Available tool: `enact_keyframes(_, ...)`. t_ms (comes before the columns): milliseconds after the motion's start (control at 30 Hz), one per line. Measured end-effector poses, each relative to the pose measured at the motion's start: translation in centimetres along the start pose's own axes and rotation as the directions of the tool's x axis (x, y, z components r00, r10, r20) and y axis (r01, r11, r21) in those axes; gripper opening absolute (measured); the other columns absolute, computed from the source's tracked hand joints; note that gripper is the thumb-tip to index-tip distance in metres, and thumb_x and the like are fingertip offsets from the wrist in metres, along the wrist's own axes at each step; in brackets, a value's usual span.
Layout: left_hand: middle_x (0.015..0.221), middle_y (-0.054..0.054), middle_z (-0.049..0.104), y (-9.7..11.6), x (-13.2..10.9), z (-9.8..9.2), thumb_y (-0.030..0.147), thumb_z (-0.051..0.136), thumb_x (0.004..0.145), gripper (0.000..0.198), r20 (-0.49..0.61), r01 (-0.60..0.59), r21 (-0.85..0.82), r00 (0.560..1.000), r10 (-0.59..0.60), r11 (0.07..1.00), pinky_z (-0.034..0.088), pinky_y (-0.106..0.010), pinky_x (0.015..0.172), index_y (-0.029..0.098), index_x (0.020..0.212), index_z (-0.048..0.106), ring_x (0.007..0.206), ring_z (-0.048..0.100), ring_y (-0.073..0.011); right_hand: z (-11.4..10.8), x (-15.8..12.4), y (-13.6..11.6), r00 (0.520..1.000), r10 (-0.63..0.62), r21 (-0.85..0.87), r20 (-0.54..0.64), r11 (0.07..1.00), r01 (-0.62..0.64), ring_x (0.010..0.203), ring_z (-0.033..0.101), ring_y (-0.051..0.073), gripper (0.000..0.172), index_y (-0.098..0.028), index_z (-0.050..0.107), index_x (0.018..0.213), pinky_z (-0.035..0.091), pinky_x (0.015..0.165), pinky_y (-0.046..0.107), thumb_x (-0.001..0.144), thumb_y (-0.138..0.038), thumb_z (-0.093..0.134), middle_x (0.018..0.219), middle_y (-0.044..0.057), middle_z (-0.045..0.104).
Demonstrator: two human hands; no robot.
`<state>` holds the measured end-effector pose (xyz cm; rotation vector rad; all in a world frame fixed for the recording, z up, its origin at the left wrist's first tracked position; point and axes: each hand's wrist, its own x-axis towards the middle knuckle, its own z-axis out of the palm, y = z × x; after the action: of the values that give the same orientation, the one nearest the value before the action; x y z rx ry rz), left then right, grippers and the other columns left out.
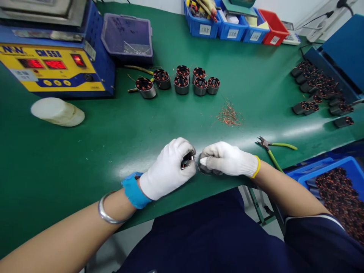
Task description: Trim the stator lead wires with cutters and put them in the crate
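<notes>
"So, where is the coil (187, 160)?"

"It's in the left hand (173, 167), near the front edge of the tabletop (93, 159). Those fingers are curled tight around it."

"And the right hand (224, 157)?"

"It's just beside the left one. Its fingers look pinched on a thin wire (196, 158), but that wire is so small it's hard to be sure."

"What could go wrong?"

"The wire could snap if the right hand tugs too hard. If the left hand's grip goes loose, the coil could twist, or even fall, because the edge is so near. A sharp wire end might also snag the soft gloves (166, 178)."

"Anything else?"

"The cutters (265, 143) lie with their handles spread, near the right arm (284, 187), so a careless swing might knock them. A big sweep could scatter the pile of wire bits (229, 114) too."
</notes>
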<state>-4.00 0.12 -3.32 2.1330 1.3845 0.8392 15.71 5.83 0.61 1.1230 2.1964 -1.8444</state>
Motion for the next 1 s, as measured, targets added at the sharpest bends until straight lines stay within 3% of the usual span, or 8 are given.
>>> enact_keyframes(133, 0.083, -0.007, 0.055, 0.1, 0.0, 0.0, 0.01, 0.048, 0.071, 0.013, -0.003, -0.012, 0.001, 1.0, 0.012, 1.0, 0.044, -0.036, 0.069, 0.018, 0.082, 0.051, 0.077, 0.051, -0.0212, -0.4, -0.7, 0.5, 0.992, 0.06, 0.098, -0.109, 0.994, -0.05, 0.055, 0.051, 0.008, 0.024, -0.017, 0.059, 0.086, 0.041, 0.052, 0.022, 0.086, -0.041, 0.053, 0.071, -0.001, 0.061)
enact_keyframes(233, 0.082, -0.006, 0.054, 0.2, 0.0, 0.0, 0.01, 0.048, 0.071, 0.013, -0.01, 0.001, 0.003, 1.0, -0.001, 1.0, 0.044, -0.037, 0.069, 0.018, 0.081, 0.05, 0.076, 0.051, -0.0208, 0.3, -0.2, -0.6, 0.988, 0.023, -0.179, -0.15, 0.983, -0.05, 0.071, 0.059, 0.012, 0.036, -0.02, 0.065, 0.102, 0.043, 0.061, 0.022, 0.073, -0.042, 0.069, 0.09, 0.002, 0.069)
enact_keyframes(333, 0.082, -0.006, 0.054, 0.3, 0.0, 0.0, 0.01, 0.047, 0.072, 0.013, -0.018, 0.014, 0.006, 1.0, -0.014, 1.0, 0.045, -0.037, 0.069, 0.019, 0.08, 0.049, 0.075, 0.051, -0.0204, 0.8, 0.5, -1.0, 0.989, -0.039, -0.348, -0.142, 0.937, -0.013, 0.076, 0.061, 0.013, 0.022, -0.021, 0.069, 0.095, 0.041, 0.064, 0.022, 0.076, -0.03, 0.063, 0.088, 0.001, 0.07)
enact_keyframes(500, 0.084, -0.006, 0.055, 0.3, -0.1, 0.0, 0.009, 0.048, 0.071, 0.016, -0.028, 0.008, 0.006, 1.0, -0.008, 1.0, 0.046, -0.037, 0.071, 0.019, 0.083, 0.049, 0.077, 0.052, -0.0201, -1.2, -0.9, 0.6, 0.998, 0.02, -0.049, -0.062, 0.999, -0.023, 0.053, 0.053, 0.007, 0.024, -0.016, 0.068, 0.099, 0.039, 0.053, 0.021, 0.081, -0.024, 0.054, 0.076, 0.0, 0.068)
enact_keyframes(567, 0.084, -0.006, 0.055, 0.3, -0.1, -0.1, 0.009, 0.049, 0.07, 0.016, -0.023, 0.005, 0.003, 1.0, -0.005, 1.0, 0.046, -0.037, 0.07, 0.02, 0.083, 0.049, 0.077, 0.052, -0.02, -1.8, -1.7, 0.5, 0.984, 0.036, -0.062, -0.172, 0.997, -0.048, 0.056, 0.054, 0.008, 0.033, -0.016, 0.066, 0.106, 0.04, 0.054, 0.022, 0.078, -0.033, 0.062, 0.085, 0.003, 0.07)
enact_keyframes(667, 0.084, -0.005, 0.054, 0.1, -0.1, -0.2, 0.009, 0.049, 0.07, 0.016, -0.023, 0.001, 0.008, 1.0, -0.001, 1.0, 0.046, -0.037, 0.07, 0.02, 0.083, 0.048, 0.077, 0.052, -0.02, -1.0, -1.5, -0.7, 0.965, -0.023, -0.3, -0.263, 0.952, -0.059, 0.074, 0.062, 0.016, 0.067, -0.022, 0.061, 0.12, 0.042, 0.06, 0.025, 0.061, -0.046, 0.079, 0.105, 0.006, 0.069)
enact_keyframes(800, 0.084, -0.006, 0.054, 0.2, -0.1, -0.2, 0.008, 0.049, 0.071, 0.016, -0.032, 0.008, 0.013, 0.999, -0.008, 1.0, 0.047, -0.037, 0.07, 0.02, 0.083, 0.048, 0.077, 0.052, -0.02, 0.6, 0.1, -1.4, 0.987, -0.089, -0.471, -0.133, 0.882, 0.016, 0.085, 0.065, 0.019, 0.027, -0.024, 0.069, 0.103, 0.042, 0.066, 0.027, 0.079, -0.032, 0.061, 0.098, 0.003, 0.072)
enact_keyframes(1000, 0.084, -0.007, 0.055, 0.7, -0.2, 0.2, 0.008, 0.049, 0.071, 0.017, 0.022, -0.035, -0.015, 0.999, 0.035, 0.999, 0.046, -0.037, 0.07, 0.018, 0.083, 0.05, 0.078, 0.052, -0.0209, -2.3, -1.4, -0.2, 0.993, -0.12, -0.292, -0.012, 0.95, 0.111, 0.081, 0.065, 0.014, 0.021, -0.018, 0.068, 0.1, 0.044, 0.071, 0.024, 0.085, -0.023, 0.055, 0.094, 0.001, 0.072)
